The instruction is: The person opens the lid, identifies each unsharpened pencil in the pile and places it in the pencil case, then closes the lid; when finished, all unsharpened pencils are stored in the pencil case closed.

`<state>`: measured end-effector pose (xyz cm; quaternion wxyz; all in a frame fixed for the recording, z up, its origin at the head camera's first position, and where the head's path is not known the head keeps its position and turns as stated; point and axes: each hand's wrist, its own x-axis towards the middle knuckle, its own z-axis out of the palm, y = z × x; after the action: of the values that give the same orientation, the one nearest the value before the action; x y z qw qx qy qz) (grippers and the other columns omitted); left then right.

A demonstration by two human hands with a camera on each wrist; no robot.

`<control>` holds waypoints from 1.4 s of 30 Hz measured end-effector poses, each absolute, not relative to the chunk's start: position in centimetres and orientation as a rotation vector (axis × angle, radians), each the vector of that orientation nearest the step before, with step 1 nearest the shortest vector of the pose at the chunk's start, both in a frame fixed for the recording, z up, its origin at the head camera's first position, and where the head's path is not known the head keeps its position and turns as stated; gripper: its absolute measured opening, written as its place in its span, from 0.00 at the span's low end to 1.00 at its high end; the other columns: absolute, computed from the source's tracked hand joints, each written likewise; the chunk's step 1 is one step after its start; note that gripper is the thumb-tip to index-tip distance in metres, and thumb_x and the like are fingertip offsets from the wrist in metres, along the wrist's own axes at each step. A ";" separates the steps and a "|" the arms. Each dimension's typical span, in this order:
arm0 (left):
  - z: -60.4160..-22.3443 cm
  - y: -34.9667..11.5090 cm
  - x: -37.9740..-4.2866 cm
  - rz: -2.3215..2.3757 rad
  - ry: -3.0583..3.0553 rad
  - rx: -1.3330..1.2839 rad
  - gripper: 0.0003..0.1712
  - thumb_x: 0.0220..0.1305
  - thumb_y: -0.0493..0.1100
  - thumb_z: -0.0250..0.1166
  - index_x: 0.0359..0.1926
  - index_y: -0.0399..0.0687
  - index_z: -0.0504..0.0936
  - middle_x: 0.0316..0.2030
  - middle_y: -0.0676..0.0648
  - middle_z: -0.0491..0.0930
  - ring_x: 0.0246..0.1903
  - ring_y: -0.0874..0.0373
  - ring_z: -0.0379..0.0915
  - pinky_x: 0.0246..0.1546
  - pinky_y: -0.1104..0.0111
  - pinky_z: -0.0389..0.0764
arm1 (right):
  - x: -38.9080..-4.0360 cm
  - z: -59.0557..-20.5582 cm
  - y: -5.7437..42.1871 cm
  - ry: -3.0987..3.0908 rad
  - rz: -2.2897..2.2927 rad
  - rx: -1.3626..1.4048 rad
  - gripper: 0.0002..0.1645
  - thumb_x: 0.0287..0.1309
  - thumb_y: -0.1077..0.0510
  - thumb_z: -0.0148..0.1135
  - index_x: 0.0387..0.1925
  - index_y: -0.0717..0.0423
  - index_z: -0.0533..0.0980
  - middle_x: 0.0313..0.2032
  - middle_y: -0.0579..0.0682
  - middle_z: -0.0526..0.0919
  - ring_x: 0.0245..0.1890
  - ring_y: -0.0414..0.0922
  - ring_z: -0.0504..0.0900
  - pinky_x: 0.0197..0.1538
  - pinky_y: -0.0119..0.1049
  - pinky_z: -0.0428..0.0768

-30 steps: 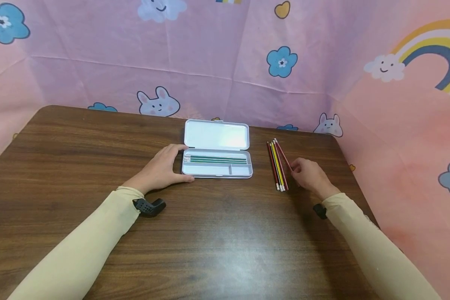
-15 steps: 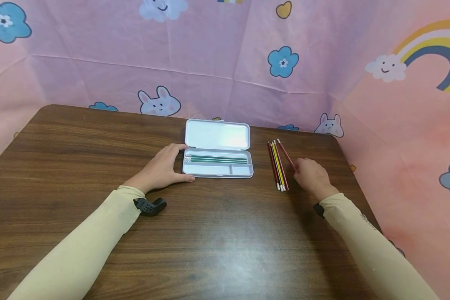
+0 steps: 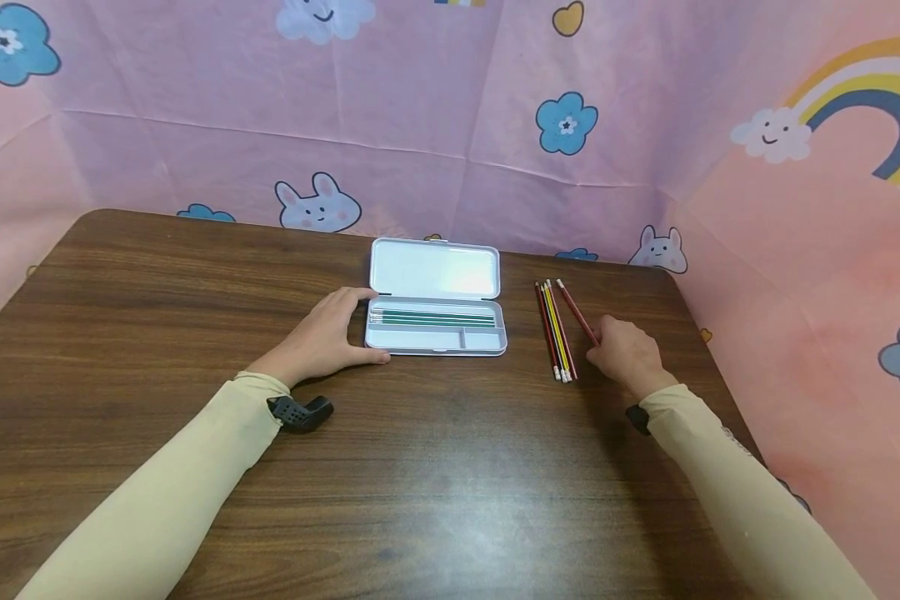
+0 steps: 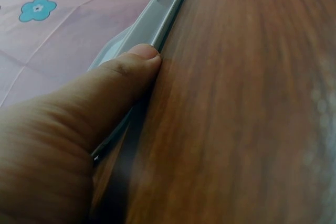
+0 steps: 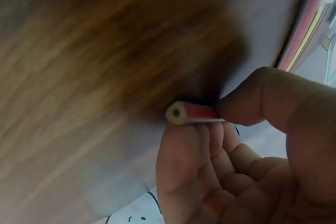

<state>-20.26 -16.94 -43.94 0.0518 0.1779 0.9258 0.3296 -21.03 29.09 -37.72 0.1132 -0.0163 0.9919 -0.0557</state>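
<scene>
A white pencil case (image 3: 423,342) lies with its lid raised at the back, and several green pencils (image 3: 435,319) fill its rear compartment. My left hand (image 3: 318,337) grips the case's left end, fingers near the hinge side and thumb along the front edge; the left wrist view shows that thumb (image 4: 121,74) against the case's side. Between thumb and fingers my right hand (image 3: 630,354) pinches a red pencil (image 3: 577,312), its flat unsharpened end facing the right wrist camera. Left of that hand, several red, yellow and dark pencils (image 3: 555,333) lie in a loose bundle.
Everything rests on a brown wood-grain table (image 3: 420,467). A pink patterned cloth (image 3: 420,125) hangs behind the table and along its right side. The case's front has two smaller compartments, split by a divider (image 3: 462,337).
The red pencil in my right hand has come away from the bundle, shifting slightly right and leaving a gap at its top end. My left hand and the case stay put.
</scene>
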 end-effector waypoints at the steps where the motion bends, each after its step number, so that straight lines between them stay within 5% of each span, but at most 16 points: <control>1: -43.9 -16.9 -20.2 1.002 2.817 0.541 0.62 0.53 0.71 0.75 0.78 0.47 0.58 0.76 0.40 0.59 0.76 0.41 0.52 0.73 0.40 0.59 | -21.0 -37.8 29.1 2.907 -0.168 -0.046 0.12 0.59 0.58 0.67 0.40 0.61 0.76 0.27 0.54 0.80 0.28 0.52 0.76 0.29 0.45 0.74; 9: -43.8 -16.9 -20.2 0.993 2.812 0.538 0.62 0.53 0.71 0.75 0.78 0.47 0.58 0.76 0.40 0.59 0.76 0.41 0.53 0.73 0.40 0.59 | -21.1 -38.0 29.4 2.956 -0.211 -0.064 0.10 0.59 0.58 0.67 0.39 0.59 0.77 0.29 0.54 0.82 0.29 0.51 0.78 0.30 0.46 0.76; 26: -43.6 -16.8 -20.2 0.987 2.806 0.526 0.62 0.54 0.69 0.76 0.79 0.46 0.57 0.76 0.39 0.58 0.76 0.41 0.52 0.74 0.40 0.58 | -21.1 -37.8 28.5 3.206 -0.458 -0.321 0.20 0.67 0.65 0.60 0.59 0.64 0.76 0.41 0.60 0.83 0.36 0.55 0.81 0.40 0.55 0.82; 34: -43.6 -16.7 -20.1 0.990 2.811 0.540 0.62 0.53 0.70 0.76 0.78 0.46 0.58 0.76 0.39 0.59 0.76 0.40 0.52 0.74 0.40 0.58 | -20.7 -37.9 27.0 3.340 -0.484 -0.560 0.15 0.65 0.67 0.63 0.52 0.58 0.82 0.40 0.57 0.85 0.35 0.55 0.83 0.35 0.55 0.82; 42: -43.5 -16.7 -20.0 1.000 2.818 0.537 0.61 0.54 0.69 0.76 0.78 0.46 0.58 0.76 0.40 0.60 0.76 0.41 0.52 0.74 0.41 0.57 | -20.9 -37.4 24.5 3.311 -0.458 -0.707 0.16 0.69 0.64 0.64 0.55 0.54 0.83 0.42 0.54 0.85 0.40 0.52 0.83 0.41 0.52 0.84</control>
<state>-20.01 -16.69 -43.49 0.0520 0.1765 0.9263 0.3288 -20.95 24.49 -37.45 -0.1372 -0.2051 0.9599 -0.1328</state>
